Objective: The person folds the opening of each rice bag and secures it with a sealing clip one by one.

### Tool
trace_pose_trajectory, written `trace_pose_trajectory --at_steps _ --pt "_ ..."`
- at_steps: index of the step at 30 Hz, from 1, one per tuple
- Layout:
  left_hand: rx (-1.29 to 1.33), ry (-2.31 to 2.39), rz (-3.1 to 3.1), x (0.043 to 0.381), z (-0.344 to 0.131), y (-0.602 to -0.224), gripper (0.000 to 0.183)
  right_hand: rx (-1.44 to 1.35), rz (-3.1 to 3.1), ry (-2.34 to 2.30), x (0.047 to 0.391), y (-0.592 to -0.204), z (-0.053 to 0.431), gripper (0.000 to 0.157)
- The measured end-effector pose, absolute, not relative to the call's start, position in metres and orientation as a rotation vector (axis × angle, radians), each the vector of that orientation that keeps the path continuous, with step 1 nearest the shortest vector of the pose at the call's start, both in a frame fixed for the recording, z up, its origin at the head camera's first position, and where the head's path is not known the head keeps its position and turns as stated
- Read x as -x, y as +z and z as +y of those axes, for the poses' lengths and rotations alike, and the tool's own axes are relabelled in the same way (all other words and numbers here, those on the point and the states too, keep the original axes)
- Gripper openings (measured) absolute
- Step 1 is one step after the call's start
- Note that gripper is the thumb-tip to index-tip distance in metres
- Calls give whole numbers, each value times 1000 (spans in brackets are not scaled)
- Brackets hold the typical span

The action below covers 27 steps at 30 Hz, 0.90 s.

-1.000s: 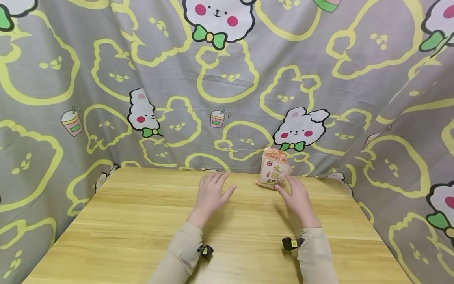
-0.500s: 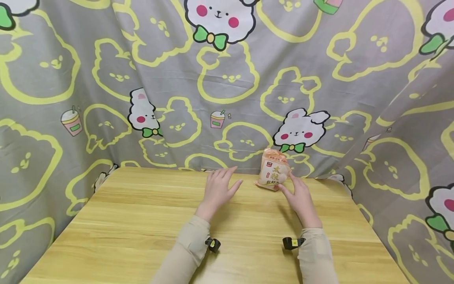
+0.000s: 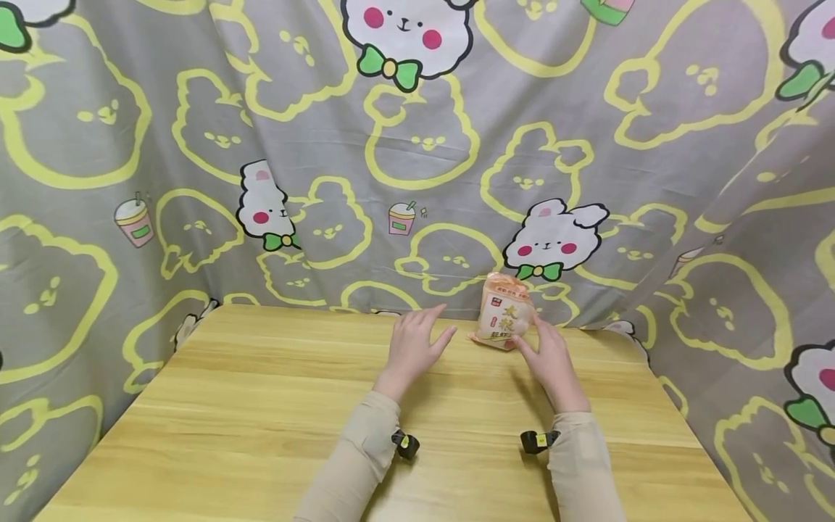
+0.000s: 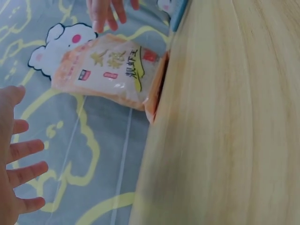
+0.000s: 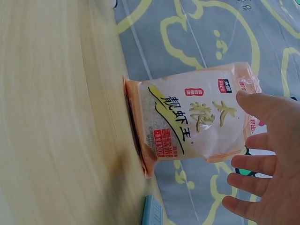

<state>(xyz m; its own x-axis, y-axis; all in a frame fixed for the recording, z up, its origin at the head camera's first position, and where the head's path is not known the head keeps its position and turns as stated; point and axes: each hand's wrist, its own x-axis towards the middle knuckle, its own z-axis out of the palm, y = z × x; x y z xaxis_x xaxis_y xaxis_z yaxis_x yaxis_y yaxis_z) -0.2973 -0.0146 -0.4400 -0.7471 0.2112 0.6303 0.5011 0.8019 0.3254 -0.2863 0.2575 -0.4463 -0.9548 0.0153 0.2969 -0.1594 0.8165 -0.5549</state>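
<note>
From the head view, an orange-and-white packet [image 3: 504, 315] stands upright near the far edge of the wood-grain worktop [image 3: 261, 377], right of centre, before a grey curtain [image 3: 424, 109] printed with yellow outlines and white rabbits. The right hand [image 3: 551, 362] is at the packet's right side, thumb and fingers apart, its thumb overlapping the lower corner; whether it makes contact cannot be told here. The left hand [image 3: 414, 344] is to the packet's left, apart from it, its grip wide and holding nothing. Both forearms wear beige sleeves [image 3: 368, 442], each with a small black device [image 3: 406, 444] at the wrist.

In the left wrist view, the left hand shows at the left edge with its fingers spread, clear of the packet. The right hand's fingertips appear at the top, just beside the packet's other side.

In the right wrist view, the packet's front, with gold and black characters, faces the camera. The right hand's grip is wide, its thumb tip across the packet's upper part and its fingers spread. A blue object [image 5: 152, 211] sits by the worktop's edge, partly cut off.
</note>
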Motion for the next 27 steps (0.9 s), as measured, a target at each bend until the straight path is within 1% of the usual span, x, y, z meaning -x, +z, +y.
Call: trace_pose_trajectory --at_steps 11,16,20,27 --pt "516 -732 -2347 312 -1 -448 49 -66 -2717 889 294 -444 261 80" --pt "521 -785 -2313 317 6 -449 51 -63 -2724 901 301 -446 262 79" --pt "515 -873 -2362 321 12 -449 52 -44 -2728 927 305 -450 261 77" --pt "507 -978 -2476 325 25 -446 56 -5 -2730 951 309 -456 263 80"
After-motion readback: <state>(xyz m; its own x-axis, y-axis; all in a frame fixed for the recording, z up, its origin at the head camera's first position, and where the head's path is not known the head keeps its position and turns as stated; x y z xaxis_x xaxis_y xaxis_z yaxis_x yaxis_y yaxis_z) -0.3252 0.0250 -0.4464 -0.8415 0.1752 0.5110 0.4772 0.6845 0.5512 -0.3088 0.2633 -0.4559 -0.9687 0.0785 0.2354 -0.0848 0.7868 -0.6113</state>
